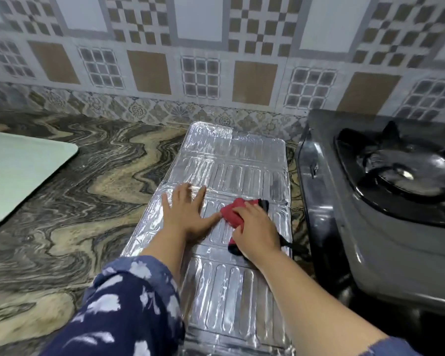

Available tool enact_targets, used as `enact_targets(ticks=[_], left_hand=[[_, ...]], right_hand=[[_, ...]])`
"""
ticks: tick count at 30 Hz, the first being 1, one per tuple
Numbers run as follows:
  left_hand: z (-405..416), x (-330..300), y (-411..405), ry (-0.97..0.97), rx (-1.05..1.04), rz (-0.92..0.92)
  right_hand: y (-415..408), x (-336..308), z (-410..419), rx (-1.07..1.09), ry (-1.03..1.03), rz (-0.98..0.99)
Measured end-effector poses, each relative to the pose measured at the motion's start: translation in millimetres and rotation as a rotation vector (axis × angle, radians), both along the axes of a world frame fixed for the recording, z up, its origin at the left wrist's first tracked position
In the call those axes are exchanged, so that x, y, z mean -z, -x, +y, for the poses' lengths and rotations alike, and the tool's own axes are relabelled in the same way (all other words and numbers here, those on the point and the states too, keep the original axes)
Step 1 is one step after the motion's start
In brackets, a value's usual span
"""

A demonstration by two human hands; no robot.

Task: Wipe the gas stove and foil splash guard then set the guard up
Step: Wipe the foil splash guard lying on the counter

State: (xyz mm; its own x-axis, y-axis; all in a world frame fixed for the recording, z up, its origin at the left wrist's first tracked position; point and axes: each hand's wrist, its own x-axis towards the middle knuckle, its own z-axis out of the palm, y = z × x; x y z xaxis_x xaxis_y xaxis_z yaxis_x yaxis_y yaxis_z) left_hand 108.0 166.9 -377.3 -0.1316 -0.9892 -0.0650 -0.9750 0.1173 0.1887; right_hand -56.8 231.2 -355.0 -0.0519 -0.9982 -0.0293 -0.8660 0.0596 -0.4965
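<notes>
Worktop [70,181]: marbled. Stove [385,214] at right edge. Guard [231,176] flat beside it, running back toward wall. Left hand [188,214] flat on guard, fingers released, spread. Right hand [257,235] fingers clenched on red cloth [233,213], pressed to guard.

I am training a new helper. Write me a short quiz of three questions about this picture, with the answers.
1. True or false: the foil guard stands upright behind the stove.
2. Which hand presses the red cloth? A left hand, B right hand.
3. On which side of the guard does the stove sit?

Key: 1 false, it lies flat on the counter. 2 B; the left lies flat on the foil. 3 the right side.
</notes>
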Motion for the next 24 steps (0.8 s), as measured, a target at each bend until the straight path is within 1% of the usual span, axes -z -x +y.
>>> enact_targets(ticks=[3, 5, 7, 9, 11, 13, 16, 20, 24], left_hand=[[3.3, -12.6, 7.7, 0.12, 0.02, -0.053], [10.5, -19.6, 19.6, 0.186, 0.011, 0.045], [23.1, -23.1, 32.1, 0.146, -0.011, 0.133], [36.8, -22.9, 42.8, 0.036, -0.008, 0.131], [47.7, -21.8, 49.5, -0.033, -0.032, 0.157], [55.1, -21.9, 53.4, 0.011, -0.07, 0.231], [62.9, -29.2, 56.5, 0.073, -0.086, 0.351], [72.2, -42.8, 58.6, 0.069, -0.034, 0.675], [70.5, -63.3, 56.6, 0.155, -0.031, 0.716]], right_hand=[[1.0, -10.0, 12.9, 0.068, 0.082, -0.167], [5.7, -14.6, 11.6, 0.159, 0.127, -0.224], [11.8, -17.3, 9.3, 0.219, 0.044, -0.191], [17.2, -17.9, 7.1, 0.229, -0.096, -0.125], [20.5, -18.3, 2.9, 0.231, -0.163, -0.15], [21.4, -19.8, 0.8, 0.234, -0.172, -0.214], [21.3, -21.3, 4.7, 0.238, -0.202, -0.217], [17.6, -28.0, 12.3, 0.192, -0.153, -0.259], [16.6, -53.0, 12.5, 0.117, -0.085, -0.423]])
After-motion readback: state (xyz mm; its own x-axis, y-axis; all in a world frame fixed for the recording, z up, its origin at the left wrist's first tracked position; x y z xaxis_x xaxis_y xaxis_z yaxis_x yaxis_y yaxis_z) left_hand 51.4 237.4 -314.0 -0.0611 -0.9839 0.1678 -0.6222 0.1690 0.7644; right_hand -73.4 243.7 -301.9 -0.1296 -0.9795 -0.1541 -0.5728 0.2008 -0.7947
